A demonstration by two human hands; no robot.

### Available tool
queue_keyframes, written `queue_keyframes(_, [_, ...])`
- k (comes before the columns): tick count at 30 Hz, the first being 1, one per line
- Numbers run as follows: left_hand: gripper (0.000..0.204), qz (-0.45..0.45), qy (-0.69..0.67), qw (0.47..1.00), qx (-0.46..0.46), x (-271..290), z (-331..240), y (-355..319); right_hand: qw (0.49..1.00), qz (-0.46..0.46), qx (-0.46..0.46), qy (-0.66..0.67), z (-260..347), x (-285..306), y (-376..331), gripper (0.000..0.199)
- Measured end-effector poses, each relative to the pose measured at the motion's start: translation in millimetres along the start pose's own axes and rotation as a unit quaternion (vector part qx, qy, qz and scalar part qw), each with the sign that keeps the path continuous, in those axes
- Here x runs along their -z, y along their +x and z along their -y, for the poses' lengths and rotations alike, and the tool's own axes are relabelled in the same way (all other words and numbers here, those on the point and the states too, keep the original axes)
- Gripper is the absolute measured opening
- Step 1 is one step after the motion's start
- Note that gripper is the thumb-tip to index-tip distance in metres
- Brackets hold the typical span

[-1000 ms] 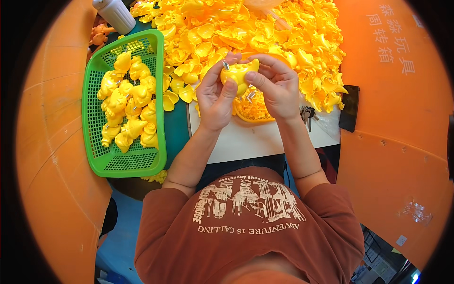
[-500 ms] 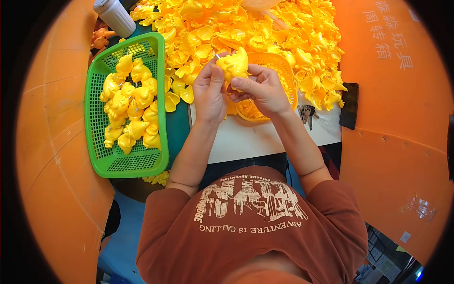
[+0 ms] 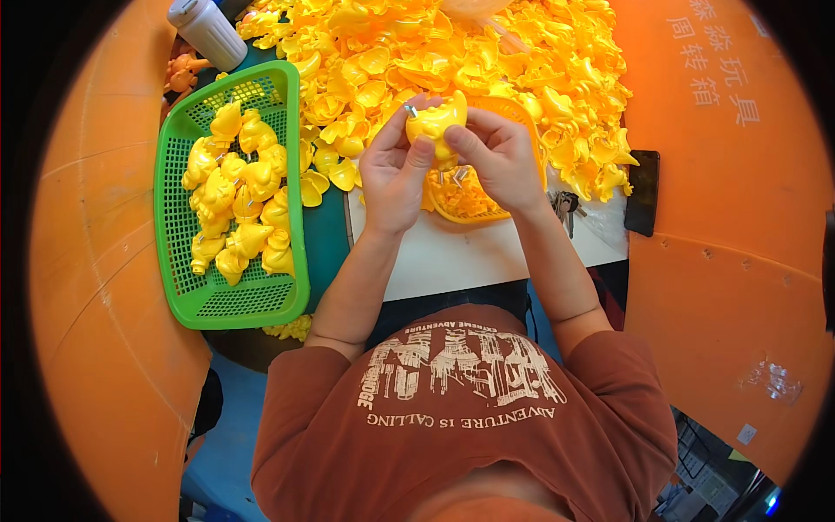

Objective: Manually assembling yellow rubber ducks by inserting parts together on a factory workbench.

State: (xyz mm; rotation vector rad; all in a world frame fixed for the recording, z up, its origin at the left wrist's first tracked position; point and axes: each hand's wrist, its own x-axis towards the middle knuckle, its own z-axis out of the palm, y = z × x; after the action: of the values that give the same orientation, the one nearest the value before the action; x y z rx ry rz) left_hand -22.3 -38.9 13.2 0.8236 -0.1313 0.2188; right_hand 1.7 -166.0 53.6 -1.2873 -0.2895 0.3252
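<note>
Left of the left hand (image 3: 391,181): green basket (image 3: 243,301) holding yellow pieces (image 3: 248,237)
Left hand: pinching the yellow toy part (image 3: 439,123)
Toy part: between both hands
Right hand (image 3: 504,167): pinching its other side
Right of it: keys (image 3: 568,210), phone (image 3: 643,193)

Heaped yellow plastic parts (image 3: 370,65) show this is a workshop.

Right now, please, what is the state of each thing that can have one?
Yellow piece: held up, metal part showing
Left hand: gripping the yellow piece
Right hand: gripping the yellow piece
Green basket: upright, open, partly filled
Yellow basket: open, partly hidden, contents inside
Yellow shells: heaped loosely
Grey bottle: capped
Keys: lying down
Phone: unlit
</note>
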Motion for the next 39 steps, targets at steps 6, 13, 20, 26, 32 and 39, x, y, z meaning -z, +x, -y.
queue_keyframes(6, [0.051, 0.005, -0.014, 1.0, 0.009, 2.3, 1.3, 3.1, 0.998, -0.032, -0.054, 0.024, 2.8, 2.1, 5.5, 0.03])
queue_keyframes(13, [0.049, -0.028, -0.048, 0.997, 0.045, 3.6, -0.8, 1.5, 0.97, -0.014, 0.166, -0.178, -7.0, -0.8, 3.2, 0.035])
queue_keyframes(20, [0.049, 0.003, -0.002, 1.0, 0.008, 7.0, -1.6, 1.6, 0.984, 0.037, 0.1, -0.145, -1.4, 3.5, -1.3, 0.045])
queue_keyframes(26, [0.047, 0.02, 0.027, 0.999, -0.036, 7.5, 0.7, 1.3, 0.97, 0.052, 0.096, -0.219, 2.9, 5.0, -2.5, 0.046])
queue_keyframes(32, [0.043, 0.018, -0.038, 0.999, -0.034, 2.0, -4.2, -1.6, 0.977, 0.033, 0.156, -0.143, -6.1, -3.8, -1.7, 0.043])
queue_keyframes(39, [0.034, -0.09, -0.089, 0.992, 0.024, -0.4, -5.4, 0.4, 0.996, -0.026, 0.08, -0.038, -12.6, -9.8, 2.7, 0.054])
